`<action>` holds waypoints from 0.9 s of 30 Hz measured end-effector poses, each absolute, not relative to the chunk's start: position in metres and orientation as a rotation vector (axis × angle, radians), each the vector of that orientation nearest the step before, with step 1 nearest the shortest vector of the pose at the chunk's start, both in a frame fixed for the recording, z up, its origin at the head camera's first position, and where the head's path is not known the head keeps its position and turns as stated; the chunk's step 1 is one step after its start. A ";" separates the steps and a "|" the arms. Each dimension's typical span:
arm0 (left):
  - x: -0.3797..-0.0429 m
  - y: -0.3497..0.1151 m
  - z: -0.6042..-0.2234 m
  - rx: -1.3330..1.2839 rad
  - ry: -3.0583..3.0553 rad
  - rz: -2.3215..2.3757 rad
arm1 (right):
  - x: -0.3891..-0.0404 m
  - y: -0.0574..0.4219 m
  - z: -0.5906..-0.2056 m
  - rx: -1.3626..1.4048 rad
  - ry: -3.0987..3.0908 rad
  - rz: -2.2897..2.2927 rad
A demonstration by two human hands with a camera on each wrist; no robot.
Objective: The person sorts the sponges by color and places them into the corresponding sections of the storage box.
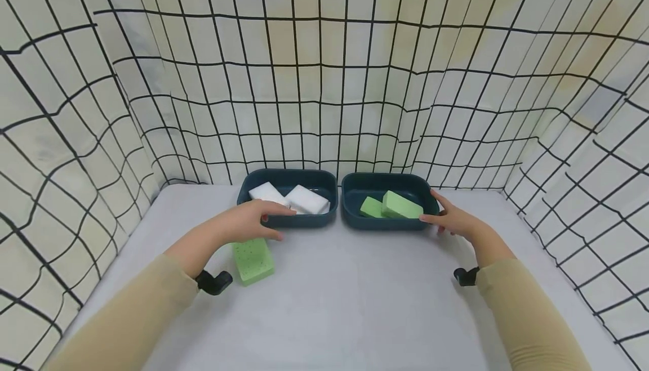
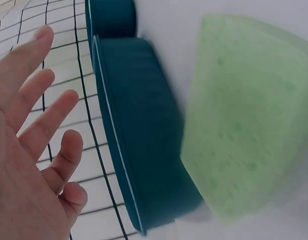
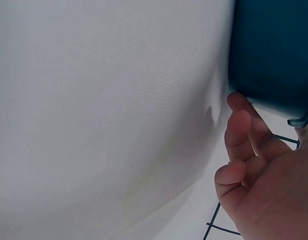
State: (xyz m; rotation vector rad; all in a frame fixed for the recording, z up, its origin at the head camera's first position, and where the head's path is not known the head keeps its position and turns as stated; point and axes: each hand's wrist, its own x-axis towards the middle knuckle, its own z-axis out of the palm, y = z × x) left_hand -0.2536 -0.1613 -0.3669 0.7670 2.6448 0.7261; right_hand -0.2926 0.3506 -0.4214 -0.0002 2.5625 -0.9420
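My left hand (image 1: 248,220) hovers over the front left corner of the left dark teal tub (image 1: 284,222), its fingers spread and holding nothing. Two white sponge blocks (image 1: 306,198) show in that tub. Below this hand, a pale green sponge (image 1: 256,261) with small holes lies on the table; it looms large beside the tub in the left wrist view. At the other side, my right hand (image 1: 458,222) grips the right end of the right teal tub (image 1: 380,224), thumb over the rim and fingers along the outer wall (image 3: 274,55). Two green sponge blocks (image 1: 402,205) are inside.
Both tubs stand side by side at the back of a white table (image 1: 324,303). Behind them and along both sides rises a black wire grid (image 1: 319,67) backed by pale cloth. A black wrist strap (image 1: 213,282) shows at each sleeve.
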 end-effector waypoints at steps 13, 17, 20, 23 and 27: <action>-0.237 -0.204 -0.383 0.606 2.668 0.693 | -0.290 0.352 -0.422 -0.014 2.568 -0.948; -0.234 -0.213 -0.391 0.589 2.674 0.704 | -0.290 0.351 -0.421 -0.020 2.564 -0.950; -0.232 -0.221 -0.399 0.559 2.678 0.723 | -0.291 0.350 -0.421 -0.016 2.566 -0.953; -0.233 -0.228 -0.406 0.536 2.696 0.733 | -0.291 0.350 -0.422 -0.012 2.566 -0.953; -0.236 -0.235 -0.415 0.507 2.700 0.717 | -0.291 0.350 -0.422 -0.005 2.563 -0.959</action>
